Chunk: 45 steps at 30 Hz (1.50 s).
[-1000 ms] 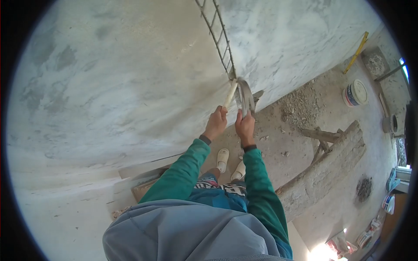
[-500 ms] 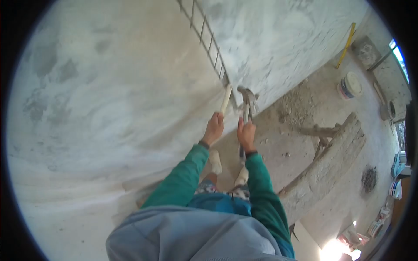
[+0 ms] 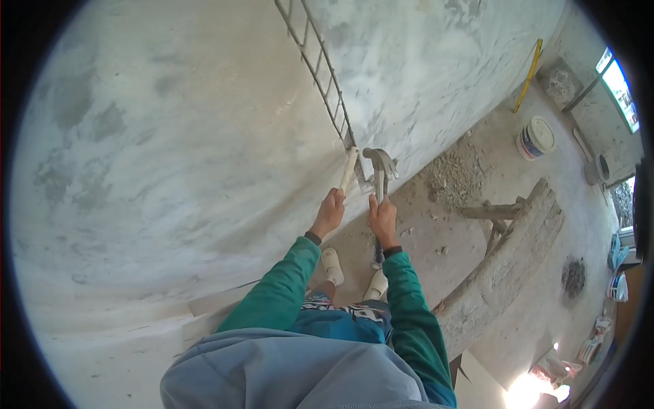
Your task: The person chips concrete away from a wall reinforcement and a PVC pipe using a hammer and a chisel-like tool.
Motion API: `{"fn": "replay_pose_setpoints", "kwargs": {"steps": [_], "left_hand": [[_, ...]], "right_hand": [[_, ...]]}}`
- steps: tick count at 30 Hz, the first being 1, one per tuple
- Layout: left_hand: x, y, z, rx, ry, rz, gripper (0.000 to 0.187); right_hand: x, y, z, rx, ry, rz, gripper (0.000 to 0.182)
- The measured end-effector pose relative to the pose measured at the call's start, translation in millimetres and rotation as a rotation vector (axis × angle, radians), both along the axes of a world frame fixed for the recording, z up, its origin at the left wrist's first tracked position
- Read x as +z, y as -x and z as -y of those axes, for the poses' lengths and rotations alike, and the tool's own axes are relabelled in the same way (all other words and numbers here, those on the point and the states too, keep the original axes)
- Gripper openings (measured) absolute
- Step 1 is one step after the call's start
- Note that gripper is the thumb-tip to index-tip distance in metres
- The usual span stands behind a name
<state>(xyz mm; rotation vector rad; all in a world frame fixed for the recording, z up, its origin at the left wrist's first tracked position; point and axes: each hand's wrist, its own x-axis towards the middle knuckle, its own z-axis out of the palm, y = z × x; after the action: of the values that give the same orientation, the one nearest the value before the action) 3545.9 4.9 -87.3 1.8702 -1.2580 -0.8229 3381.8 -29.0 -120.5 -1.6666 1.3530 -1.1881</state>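
My right hand [image 3: 383, 223] is closed around the shaft of a claw hammer [image 3: 381, 167], its metal head up and close to the wall. Beside it on the left, my left hand [image 3: 328, 213] grips a pale, straight stick-like handle [image 3: 348, 170]. The handle's upper end overlaps the foot of a ladder-like strip of thin metal bars [image 3: 320, 65] running down the plastered wall [image 3: 191, 136]. I cannot tell what tool, if any, the handle belongs to. The hammer head is a short way right of the handle's upper end.
Rubble [image 3: 458, 174] lies along the wall's base. A rough wooden trestle bench [image 3: 501, 262] stands to my right. Farther back are a white bucket [image 3: 538, 138] and a yellow level-like bar [image 3: 528, 75] against the wall. A dark debris pile [image 3: 574, 277] lies on the floor.
Both hands, with the hammer and the pale handle, sit slightly lower and to the left in view. The hammer head has turned, showing its claw at the right. The camera view has shifted slightly.
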Motion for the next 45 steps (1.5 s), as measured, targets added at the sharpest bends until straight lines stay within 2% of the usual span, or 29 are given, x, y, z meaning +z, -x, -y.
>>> {"fn": "replay_pose_setpoints", "kwargs": {"steps": [2, 5, 7, 10, 11, 13, 15, 16, 17, 18, 19, 22, 25, 26, 28, 29, 31, 33, 34, 37, 39, 42, 43, 45], "left_hand": [[6, 2, -15, -0.007, -0.122, -0.023, 0.034], [3, -2, -14, -0.012, -0.107, -0.044, 0.034], [2, -2, -14, -0.021, -0.068, -0.002, 0.034], [0, -8, -18, -0.045, 0.006, 0.077, 0.032], [-3, -7, -15, -0.055, 0.047, 0.102, 0.031], [-5, -7, -20, -0.074, 0.039, 0.13, 0.03], [4, -18, -12, -0.089, 0.049, 0.171, 0.028], [8, -23, -14, -0.156, -0.058, 0.336, 0.029], [8, -30, -33, -0.237, -0.193, 0.501, 0.03], [-32, -55, -49, -0.341, -0.271, 0.535, 0.033], [-73, -80, -57, -0.444, -0.333, 0.572, 0.036], [-88, -76, -89, -0.422, -0.468, 0.501, 0.043], [-69, -38, -110, -0.268, -0.251, 0.2, 0.046], [-57, -27, -107, -0.269, -0.263, 0.2, 0.046], [-25, -7, -94, -0.198, -0.211, 0.009, 0.042], [-11, 1, -88, -0.193, -0.214, 0.011, 0.042], [11, 10, -73, -0.12, -0.053, 0.029, 0.038], [15, 9, -57, -0.087, -0.039, 0.094, 0.038], [17, 8, -50, -0.063, -0.019, 0.157, 0.037], [12, 6, -29, 0.005, -0.035, 0.125, 0.038], [1, 8, -29, 0.024, -0.016, 0.097, 0.038], [-3, 10, -25, 0.043, -0.006, 0.042, 0.038], [-4, 12, -26, 0.057, -0.025, 0.006, 0.038], [-2, 14, -26, 0.061, -0.006, 0.006, 0.038]], "right_hand": [[30, 11, -24, 0.05, -0.087, 0.001, 0.037], [114, 18, -29, 0.101, -0.042, 0.131, 0.036], [139, 15, -24, 0.092, 0.299, 0.332, 0.039], [101, 14, -17, 0.114, 0.275, 0.208, 0.037], [71, 12, -13, 0.111, 0.287, 0.2, 0.037], [10, 15, -9, 0.067, 0.075, -0.151, 0.035], [1, 32, -33, -0.049, 0.013, -0.014, 0.035], [5, 39, -32, -0.039, 0.029, -0.023, 0.035], [7, 47, -46, -0.056, -0.123, -0.056, 0.037], [14, 54, -57, -0.083, -0.27, -0.084, 0.039], [22, 60, -63, -0.097, -0.262, -0.082, 0.039], [47, 74, -70, -0.063, -0.189, -0.025, 0.039], [69, 78, -75, 0.009, -0.22, 0.041, 0.038], [74, 77, -73, 0.024, -0.206, 0.047, 0.037], [95, 74, -70, 0.045, -0.196, 0.054, 0.036], [113, 70, -68, 0.048, -0.135, 0.106, 0.036], [125, 53, -63, 0.058, -0.075, 0.162, 0.035], [128, 34, -62, 0.016, 0.058, 0.533, 0.042], [117, 29, -61, 0.025, 0.058, 0.534, 0.042], [87, 19, -57, 0.068, 0.089, 0.562, 0.048], [84, 26, -58, 0.039, -0.012, 0.416, 0.053], [77, 37, -50, 0.133, 0.087, 0.356, 0.045], [91, 34, -50, 0.139, 0.085, 0.354, 0.045], [132, 28, -54, 0.091, 0.26, 0.443, 0.05]]}}
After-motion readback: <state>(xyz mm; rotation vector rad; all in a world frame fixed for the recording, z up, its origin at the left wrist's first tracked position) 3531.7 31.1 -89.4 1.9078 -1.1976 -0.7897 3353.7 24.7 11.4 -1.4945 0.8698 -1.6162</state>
